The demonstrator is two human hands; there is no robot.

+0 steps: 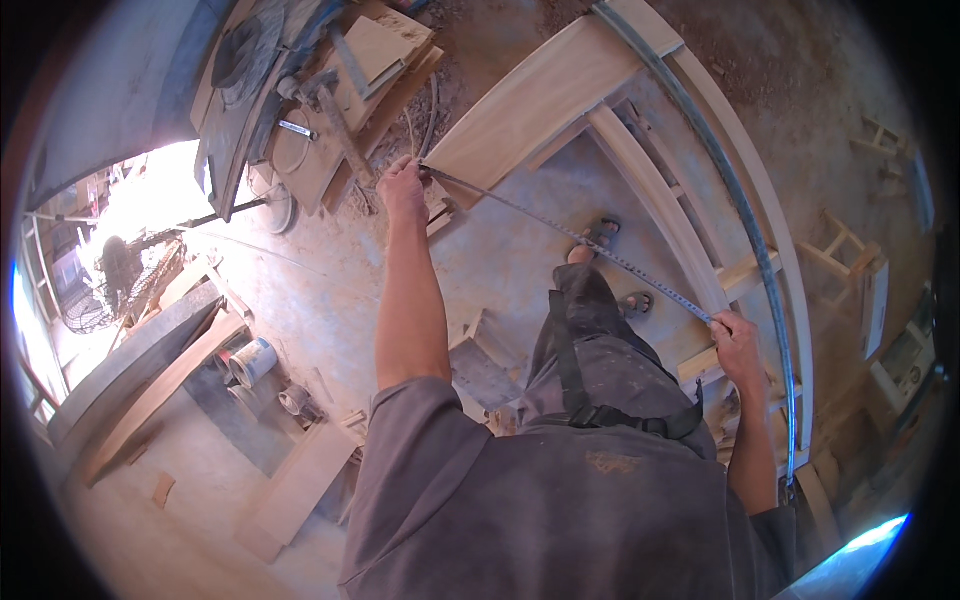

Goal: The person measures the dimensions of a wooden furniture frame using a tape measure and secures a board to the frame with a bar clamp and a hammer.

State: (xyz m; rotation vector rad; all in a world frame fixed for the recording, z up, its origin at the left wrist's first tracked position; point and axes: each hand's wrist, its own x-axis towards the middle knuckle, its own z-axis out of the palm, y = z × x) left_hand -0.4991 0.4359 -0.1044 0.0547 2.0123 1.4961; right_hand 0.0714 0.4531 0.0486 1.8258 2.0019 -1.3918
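Note:
A tape measure's blade (565,230) is stretched taut between my two hands, slanting from the upper left down to the right. My left hand (404,190) is closed on one end, right against the lower-left corner of a wide pale board (540,95). Beside the inner rail of a wooden frame (650,185), my right hand (737,348) grips the other end. No tape case can be made out; the fingers may cover it. Along the frame's outer side runs a long blue-grey metal bar (712,145).
A cluttered bench with boards (375,60) and tools stands at the upper left. Paint cans (252,362), planks (300,480) and a wire-guarded fan (110,280) are on the left. Small wooden frames (840,245) lie at the right. My sandalled feet (603,235) are beside the frame.

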